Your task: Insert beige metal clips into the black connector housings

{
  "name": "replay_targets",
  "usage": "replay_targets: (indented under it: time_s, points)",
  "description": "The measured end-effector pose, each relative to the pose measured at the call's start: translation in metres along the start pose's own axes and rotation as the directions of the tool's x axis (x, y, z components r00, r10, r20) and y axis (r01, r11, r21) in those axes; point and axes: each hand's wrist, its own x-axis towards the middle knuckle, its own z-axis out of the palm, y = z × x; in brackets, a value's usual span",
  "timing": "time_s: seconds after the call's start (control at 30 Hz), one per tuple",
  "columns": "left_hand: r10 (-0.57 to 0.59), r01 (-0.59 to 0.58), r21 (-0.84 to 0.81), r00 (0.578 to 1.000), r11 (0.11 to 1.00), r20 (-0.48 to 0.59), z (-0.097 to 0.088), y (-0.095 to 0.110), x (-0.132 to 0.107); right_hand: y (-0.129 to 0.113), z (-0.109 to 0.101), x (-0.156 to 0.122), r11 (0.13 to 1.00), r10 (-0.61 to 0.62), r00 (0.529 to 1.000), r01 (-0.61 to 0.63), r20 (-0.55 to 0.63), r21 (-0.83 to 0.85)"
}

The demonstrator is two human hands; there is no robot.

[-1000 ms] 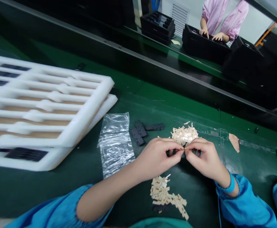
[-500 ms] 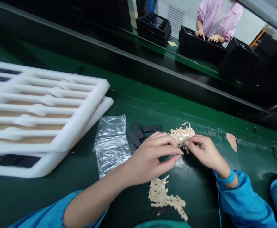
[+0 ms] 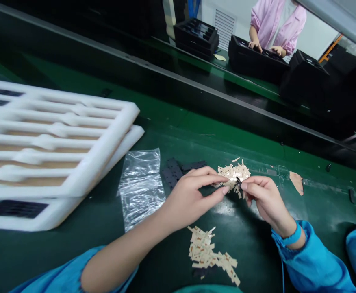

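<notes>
My right hand (image 3: 265,197) pinches a small black part (image 3: 238,182) between thumb and fingertips. The part is thin and dark; its exact kind is too small to make out. Just left of it, my left hand (image 3: 198,195) reaches in with thumb and fingers apart and nothing visible between them. Both hands are at the near edge of a heap of small cream-coloured strips (image 3: 228,171). A second pile of cream strips (image 3: 201,246), some with brown marks, lies closer to me. Beyond my left hand are flat black plates (image 3: 172,173), partly hidden by it.
A clear plastic bag (image 3: 141,183) lies flat left of the plates. Stacked white foam trays (image 3: 111,134) with black parts in some slots fill the left side. A brown scrap (image 3: 296,183) lies at the right. Past a dark rail, a co-worker in pink (image 3: 277,24) handles black trays (image 3: 254,59).
My right hand has turned and drawn slightly back, bringing the black part into sight in its pinch. My left fingertips have moved slightly left and spread a little. The co-worker's hands have shifted.
</notes>
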Motion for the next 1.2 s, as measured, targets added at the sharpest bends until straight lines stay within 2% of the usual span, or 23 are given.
replay_targets:
  time_s: [0.07,0.17,0.33,0.43,0.57,0.9,1.07,1.2]
  points:
    - [-0.098,0.100,-0.146,0.995,0.984,0.023,0.005,0.003,0.000,0.003,0.005,-0.003,0.996,-0.077,0.994,0.072,-0.078,-0.058]
    - [-0.151,0.148,-0.244,0.988,0.958,0.007,0.010,0.007,-0.001,0.008,0.010,-0.009,0.975,-0.160,0.985,0.146,-0.070,-0.168]
    - [-0.153,0.145,-0.231,0.988,0.962,-0.019,0.010,0.008,-0.002,0.007,0.014,-0.014,0.885,-0.300,0.954,0.267,-0.027,-0.381]
    - [-0.138,0.149,-0.196,0.988,0.969,0.066,0.008,0.008,-0.002,0.003,0.012,-0.014,0.804,-0.374,0.927,0.319,-0.010,-0.502]
    - [-0.119,0.145,-0.156,0.979,0.977,0.163,0.008,0.011,-0.003,-0.001,0.009,-0.013,0.792,-0.346,0.936,0.329,0.065,-0.514]
    - [-0.161,0.197,-0.190,0.968,0.962,0.191,0.008,0.014,-0.002,0.001,0.008,-0.012,0.834,-0.312,0.950,0.279,0.011,-0.477]
    - [-0.146,0.180,-0.135,0.962,0.974,0.232,0.007,0.015,-0.003,0.000,0.008,-0.013,0.830,-0.294,0.954,0.286,0.060,-0.479]
    - [-0.159,0.197,-0.168,0.963,0.966,0.218,0.006,0.016,-0.002,0.002,0.007,-0.012,0.872,-0.267,0.964,0.249,0.017,-0.422]
